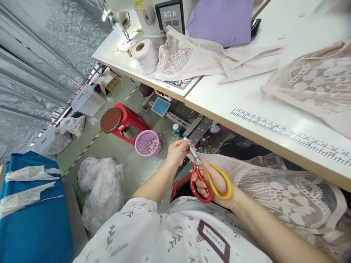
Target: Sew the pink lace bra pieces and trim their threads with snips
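My right hand (215, 179) is closed round a pair of scissors (228, 187) with one red and one yellow handle loop. Their metal blades point up and away from me and reach my left hand's fingertips. My left hand (176, 152) is closed in a pinch on a pale edge of fabric beside the blade tips. That fabric appears to be the narrow end of a beige lace garment (285, 190), which spreads over my lap to the right, below the table edge. My fingers partly hide where blades and fabric meet.
Ahead stands a sewing machine (149, 16) with a white thread cone (145, 54). More lace pieces (189, 58) lie on the white table (219, 104). A red stool (127, 122), a purple basket (142, 149) and a plastic bag (102, 193) stand on the floor, left.
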Available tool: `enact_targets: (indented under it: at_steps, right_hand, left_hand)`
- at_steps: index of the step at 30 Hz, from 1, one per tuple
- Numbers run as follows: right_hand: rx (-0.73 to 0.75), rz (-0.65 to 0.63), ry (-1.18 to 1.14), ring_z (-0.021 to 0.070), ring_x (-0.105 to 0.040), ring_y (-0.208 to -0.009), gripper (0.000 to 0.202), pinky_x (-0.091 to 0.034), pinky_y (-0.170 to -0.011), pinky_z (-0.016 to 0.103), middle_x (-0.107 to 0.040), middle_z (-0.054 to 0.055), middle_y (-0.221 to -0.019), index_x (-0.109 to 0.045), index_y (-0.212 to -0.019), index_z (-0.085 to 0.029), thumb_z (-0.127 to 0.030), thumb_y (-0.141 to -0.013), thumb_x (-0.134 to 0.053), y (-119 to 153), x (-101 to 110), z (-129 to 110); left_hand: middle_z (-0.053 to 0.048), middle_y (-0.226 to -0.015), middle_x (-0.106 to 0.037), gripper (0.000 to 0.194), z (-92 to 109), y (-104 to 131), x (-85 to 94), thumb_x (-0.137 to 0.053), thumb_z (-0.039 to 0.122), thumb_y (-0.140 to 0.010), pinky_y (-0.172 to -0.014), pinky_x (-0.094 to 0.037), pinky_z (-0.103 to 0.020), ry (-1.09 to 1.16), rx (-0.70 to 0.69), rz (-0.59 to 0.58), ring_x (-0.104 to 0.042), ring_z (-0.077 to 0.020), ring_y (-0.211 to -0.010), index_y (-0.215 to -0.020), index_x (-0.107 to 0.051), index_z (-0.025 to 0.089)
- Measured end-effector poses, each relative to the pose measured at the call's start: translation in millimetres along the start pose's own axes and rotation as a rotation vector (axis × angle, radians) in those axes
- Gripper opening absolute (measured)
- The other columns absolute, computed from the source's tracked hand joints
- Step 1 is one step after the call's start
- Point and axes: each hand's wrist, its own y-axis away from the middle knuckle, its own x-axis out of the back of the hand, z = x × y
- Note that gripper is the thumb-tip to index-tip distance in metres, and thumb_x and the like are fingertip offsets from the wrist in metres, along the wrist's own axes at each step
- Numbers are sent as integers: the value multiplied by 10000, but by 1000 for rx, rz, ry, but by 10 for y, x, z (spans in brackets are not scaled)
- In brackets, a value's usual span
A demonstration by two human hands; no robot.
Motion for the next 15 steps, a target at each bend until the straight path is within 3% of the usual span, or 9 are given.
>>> enact_targets:
  at_steps: [8, 12, 15]
  right_hand:
    - [51, 9, 59, 39, -259, -295, 648, -225, -312, 147, -289, -91, -376, -484, -596, -187, -774, -824, -331, 31, -21, 9]
    - [147, -36, 202, 43, -222, -291, 659, -219, -305, 159, -248, -116, -382, -428, -618, -217, -851, -747, -305, 76, -11, 88]
    - [279, -46, 367, 69, -249, -286, 696, -261, -304, 200, -242, -113, -376, -414, -622, -235, -894, -708, -206, 224, 5, 128]
  left_hand:
    - [-150, -929, -717, 346, -5, 115, -58, -772, 404, -626, -756, -538, -383, -212, -58, 40, -705, -255, -811, -753, -657, 105]
    - [-162, -1070, -696, 295, 118, 36, -8, -628, 352, -778, -882, -510, -387, -545, -150, 142, -671, -267, -1012, -942, -667, 111]
    - [-174, -1268, -603, 364, 303, 33, -9, -593, 267, -798, -1050, -385, -444, -899, -254, 168, -499, -308, -1269, -1129, -623, 119]
